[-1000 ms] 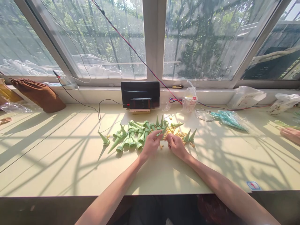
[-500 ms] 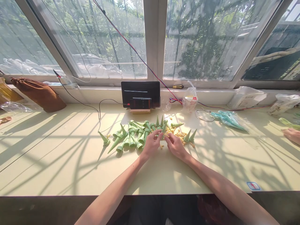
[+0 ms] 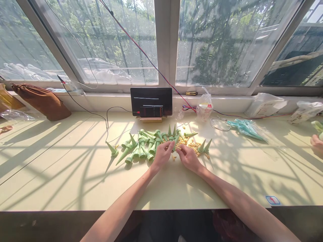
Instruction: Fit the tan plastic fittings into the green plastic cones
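My left hand (image 3: 162, 156) is closed on a green plastic spike (image 3: 176, 140), its pointed end tilted up and away from me. Facing it, my right hand (image 3: 188, 157) pinches a small yellow peg (image 3: 178, 148) close to the spike; whether the two touch is hidden by my fingers. Left of my hands lies a heap of green spikes (image 3: 142, 148), most of them on their sides. Loose yellow pegs (image 3: 195, 144) are scattered beyond and beside my right hand. A pair of spikes (image 3: 204, 147) stands point-up to the right of them.
Behind the heap, a black tablet (image 3: 151, 92) and a phone (image 3: 151, 111) lean on a stand. A bagged cup (image 3: 204, 109), a coiled cable (image 3: 219, 123) and a teal bundle in plastic (image 3: 247, 128) lie rightward. Another person's hand (image 3: 316, 143) shows at the right edge.
My hands have shifted very slightly, with the spike and peg still held close together. The other person's hand at the right edge has moved and now holds a green item higher up.
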`<state>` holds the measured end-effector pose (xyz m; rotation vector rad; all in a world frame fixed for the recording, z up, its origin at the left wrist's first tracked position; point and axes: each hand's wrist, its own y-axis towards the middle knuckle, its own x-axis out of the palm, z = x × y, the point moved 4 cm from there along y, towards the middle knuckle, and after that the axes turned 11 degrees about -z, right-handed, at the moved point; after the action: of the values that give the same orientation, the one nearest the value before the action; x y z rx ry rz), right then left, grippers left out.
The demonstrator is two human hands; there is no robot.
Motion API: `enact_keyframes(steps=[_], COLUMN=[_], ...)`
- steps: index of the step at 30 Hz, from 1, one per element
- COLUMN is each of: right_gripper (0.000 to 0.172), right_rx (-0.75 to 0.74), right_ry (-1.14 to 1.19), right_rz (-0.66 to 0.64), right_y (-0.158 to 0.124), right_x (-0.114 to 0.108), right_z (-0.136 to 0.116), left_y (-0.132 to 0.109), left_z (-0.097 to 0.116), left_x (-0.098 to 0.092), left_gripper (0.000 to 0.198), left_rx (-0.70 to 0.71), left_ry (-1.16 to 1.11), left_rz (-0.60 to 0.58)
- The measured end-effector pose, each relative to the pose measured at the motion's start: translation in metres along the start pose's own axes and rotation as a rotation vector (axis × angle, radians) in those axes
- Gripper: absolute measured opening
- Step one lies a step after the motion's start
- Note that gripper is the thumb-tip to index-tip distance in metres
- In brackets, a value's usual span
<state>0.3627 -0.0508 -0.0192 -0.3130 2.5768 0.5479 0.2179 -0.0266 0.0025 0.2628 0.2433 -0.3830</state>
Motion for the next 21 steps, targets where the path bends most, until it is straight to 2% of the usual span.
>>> enact_keyframes(steps=[5, 16, 21], right_gripper=[0.030, 0.035, 0.036], right_rx=[-0.014, 0.062, 0.073], right_ry=[-0.036, -0.003, -0.006], right_rz=[0.018, 0.038, 0.055], right_y=[-0.0001, 0.0018, 0.0014], right_x=[-0.0011, -0.0036, -0.0050], right_z=[-0.0016, -0.0023, -0.0036], left_y=[0.0002, 0.0004, -0.0009], left_z=[-0.0007, -0.0019, 0.0007], left_x=[0.0010, 0.0006, 0.0034], left_gripper=[0.047, 0.047, 0.046], left_rx=[-0.026, -0.067, -0.076], left_ry=[-0.055, -0.029, -0.111], left_rz=[-0.013, 0.025, -0.009])
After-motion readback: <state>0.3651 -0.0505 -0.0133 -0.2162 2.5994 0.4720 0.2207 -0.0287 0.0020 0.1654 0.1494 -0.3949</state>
